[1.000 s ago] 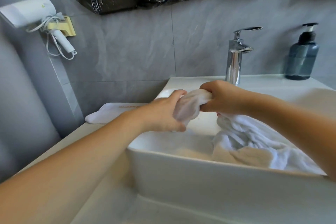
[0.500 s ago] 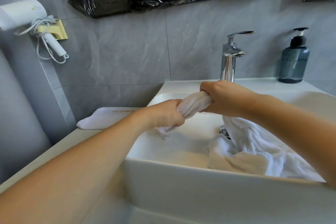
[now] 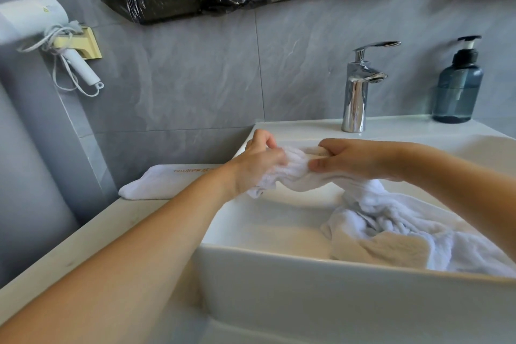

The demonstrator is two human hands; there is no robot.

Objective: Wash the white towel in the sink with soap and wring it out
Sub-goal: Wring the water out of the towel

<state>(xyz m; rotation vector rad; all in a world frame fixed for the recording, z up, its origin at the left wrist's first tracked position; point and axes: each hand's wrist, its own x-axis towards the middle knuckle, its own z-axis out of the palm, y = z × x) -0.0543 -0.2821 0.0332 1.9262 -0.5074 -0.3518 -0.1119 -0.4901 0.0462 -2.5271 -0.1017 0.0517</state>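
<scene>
Head view over a white sink (image 3: 307,282). The white towel (image 3: 391,220) lies mostly heaped in the basin below and to the right of the right hand (image 3: 346,160), with one bunched end lifted clear of the basin between the two hands. The left hand (image 3: 259,165) has its fingers curled around that raised end, a short tail of cloth hanging just below its wrist. The right hand pinches the same roll of cloth, thumb underneath and fingers over the top; the two hands are just beside each other, with a short span of gathered towel between them.

Handling, as judged: the towel is soft and limp, taking whatever shape it is squeezed into; if soaked it will be heavy and drag down toward the basin. Terry pile should give a secure, non-slippery hold unless soapy. Wringing calls for a full-fist grip on the rolled section, hands set slightly apart and twisted in opposite directions, then shifted along toward the heap.

Behind the right hand stands a chrome tap (image 3: 357,86), with no water visibly running; farther right, a blue soap dispenser (image 3: 458,84). Beyond the left hand, a second folded white cloth (image 3: 167,181) rests on the tabletop (image 3: 92,237).
</scene>
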